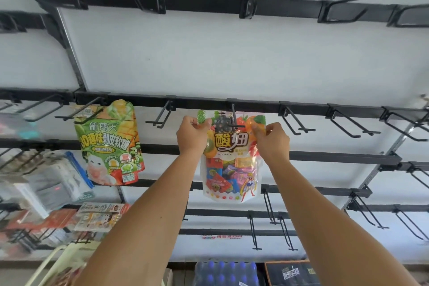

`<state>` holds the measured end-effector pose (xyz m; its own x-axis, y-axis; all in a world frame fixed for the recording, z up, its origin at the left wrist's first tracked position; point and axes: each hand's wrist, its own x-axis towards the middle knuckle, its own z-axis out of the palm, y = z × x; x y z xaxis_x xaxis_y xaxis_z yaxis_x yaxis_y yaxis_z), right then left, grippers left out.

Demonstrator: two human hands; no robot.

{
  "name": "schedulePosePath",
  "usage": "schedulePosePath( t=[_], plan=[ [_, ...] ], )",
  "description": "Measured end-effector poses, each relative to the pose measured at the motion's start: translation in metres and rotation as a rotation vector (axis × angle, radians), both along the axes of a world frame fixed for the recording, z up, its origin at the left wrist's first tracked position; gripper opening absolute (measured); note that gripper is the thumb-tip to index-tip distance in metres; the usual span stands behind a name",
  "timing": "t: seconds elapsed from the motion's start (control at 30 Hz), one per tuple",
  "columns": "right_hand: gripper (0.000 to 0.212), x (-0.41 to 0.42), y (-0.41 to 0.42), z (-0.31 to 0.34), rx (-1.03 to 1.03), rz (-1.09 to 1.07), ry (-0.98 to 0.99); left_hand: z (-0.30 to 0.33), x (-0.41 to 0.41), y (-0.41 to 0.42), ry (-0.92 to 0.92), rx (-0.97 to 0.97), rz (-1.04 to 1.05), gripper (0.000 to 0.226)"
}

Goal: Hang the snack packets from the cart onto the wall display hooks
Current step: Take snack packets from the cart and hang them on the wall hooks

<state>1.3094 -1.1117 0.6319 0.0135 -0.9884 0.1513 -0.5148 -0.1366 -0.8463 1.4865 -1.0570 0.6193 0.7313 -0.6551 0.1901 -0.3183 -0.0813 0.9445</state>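
A big white wall [232, 58] fills most of the view, and long black bars [209, 3] run across it in rows. Black hooks [294, 121] stick out from the bars toward the person. Two bare arms reach up from the bottom to the middle row. Between the two hands hangs a candy bag [229, 165] with fruit pictures on top, big orange letters in the middle, a see-through part full of little wrapped sweets, and a cartoon girl near the bottom corner. The bag is up at the middle hook [234, 121], and the black tip of that hook shows in front of the bag's top part. The left hand [191, 133] pinches the top left corner of the bag with its fingers curled in tight. The right hand [271, 138] pinches the top right corner the same way, thumb and fingers folded onto the edge. To the left, well apart, a green bag [108, 144] with white letters and mango pictures hangs on another hook of the same row. Farther left are blurry packs [53, 181] on lower hooks. At the bottom left corner a pale yellow cart handle [46, 264] shows. Low down by the floor stand a pack of bottles with blue caps [226, 273] and a dark box [291, 273] just beside it.
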Motion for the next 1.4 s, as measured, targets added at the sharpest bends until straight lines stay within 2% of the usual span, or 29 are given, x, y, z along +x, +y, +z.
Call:
schedulePosePath(
  t=[0.1,0.17,0.3,0.5,0.7,0.8,0.97,1.2,1.4],
  plan=[
    [0.037,-0.004,0.007,0.0,0.005,0.018,0.077,-0.001,0.001,0.007,-0.03,-0.016,-0.016,0.031],
    [0.043,-0.008,0.017,-0.003,0.013,0.02,0.089,-0.006,0.001,0.017,-0.056,-0.009,-0.053,0.04],
    [0.049,-0.014,0.043,-0.019,-0.047,0.022,0.174,-0.026,-0.001,0.045,-0.191,0.023,-0.1,0.052],
    [0.048,-0.01,0.106,-0.048,-0.183,0.104,0.396,-0.069,0.005,0.104,-0.541,0.216,-0.195,0.049],
    [0.045,0.011,0.18,-0.088,-0.267,0.295,0.568,-0.123,0.023,0.181,-0.716,0.417,-0.309,0.046],
    [0.046,0.021,0.213,-0.106,-0.275,0.42,0.69,-0.151,0.035,0.228,-0.686,0.497,-0.325,0.047],
    [0.045,0.037,0.259,-0.137,-0.293,0.614,0.776,-0.186,0.057,0.311,-0.561,0.64,-0.2,0.045],
    [0.048,0.055,0.326,-0.182,-0.173,0.812,0.761,-0.202,0.067,0.422,-0.531,0.792,-0.123,0.043],
    [0.047,0.067,0.378,-0.213,-0.054,0.892,0.77,-0.215,0.067,0.486,-0.494,0.902,-0.122,0.046]
  ],
)
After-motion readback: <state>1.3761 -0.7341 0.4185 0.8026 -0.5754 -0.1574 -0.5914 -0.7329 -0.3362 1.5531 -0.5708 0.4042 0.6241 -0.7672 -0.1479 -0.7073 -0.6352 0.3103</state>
